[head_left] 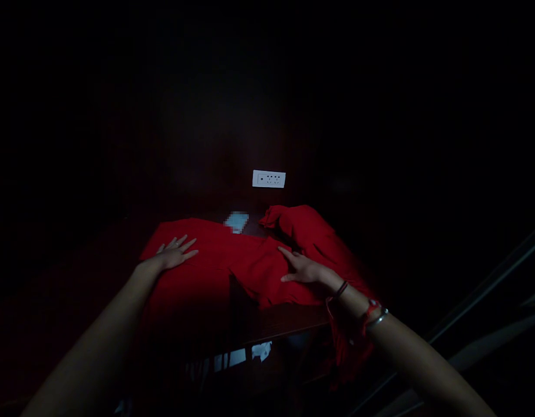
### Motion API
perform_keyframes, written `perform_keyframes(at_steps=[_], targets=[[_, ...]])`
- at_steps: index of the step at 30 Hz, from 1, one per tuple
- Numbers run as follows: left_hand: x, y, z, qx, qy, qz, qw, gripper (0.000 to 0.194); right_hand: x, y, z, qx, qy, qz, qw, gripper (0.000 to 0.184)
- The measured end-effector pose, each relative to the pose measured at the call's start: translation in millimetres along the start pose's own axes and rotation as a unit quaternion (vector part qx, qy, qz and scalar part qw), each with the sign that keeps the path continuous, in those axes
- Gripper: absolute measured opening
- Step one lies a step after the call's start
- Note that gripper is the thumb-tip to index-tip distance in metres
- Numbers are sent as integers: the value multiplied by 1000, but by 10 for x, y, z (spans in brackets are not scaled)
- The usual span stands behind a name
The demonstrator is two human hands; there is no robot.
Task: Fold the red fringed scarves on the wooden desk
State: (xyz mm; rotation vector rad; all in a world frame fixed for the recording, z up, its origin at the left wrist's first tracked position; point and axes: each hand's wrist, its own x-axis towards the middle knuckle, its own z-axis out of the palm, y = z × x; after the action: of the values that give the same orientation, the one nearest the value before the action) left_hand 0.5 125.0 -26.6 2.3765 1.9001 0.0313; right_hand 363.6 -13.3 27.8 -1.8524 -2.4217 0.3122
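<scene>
Red cloth, which looks like a garment [215, 243], lies spread over a dark wooden surface [285, 321]. My left hand [174, 253] rests on its left part with the fingers spread flat. On the right, my right hand [303, 269] touches a sleeve-like part of the cloth, fingers apart and nothing gripped. Behind that hand the fabric is bunched up, and a piece hangs over the front edge at the right. Deep shadow hides the outline of the cloth on the near left.
A white wall socket [268, 179] is set in the dark wall behind. A small pale blue, blurred item [237, 222] lies at the back of the surface. Whitish things [261, 351] show beneath the front edge. Pale slanting bars [488, 295] stand at the right.
</scene>
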Motion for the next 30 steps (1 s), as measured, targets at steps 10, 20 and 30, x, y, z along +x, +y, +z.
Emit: perform_keyframes(at_steps=[10,20,30], targets=[[-163,-75,22,20,35,32,999,48,-116,267,78,-57,101,76,990,68],[-119,778,-584,60,74,127,987,57,481,84,-480,-256,180,62,948,51],[-276,704,-64,-30,30,134,990,62,702,304,-250,-207,171,69,961,49]])
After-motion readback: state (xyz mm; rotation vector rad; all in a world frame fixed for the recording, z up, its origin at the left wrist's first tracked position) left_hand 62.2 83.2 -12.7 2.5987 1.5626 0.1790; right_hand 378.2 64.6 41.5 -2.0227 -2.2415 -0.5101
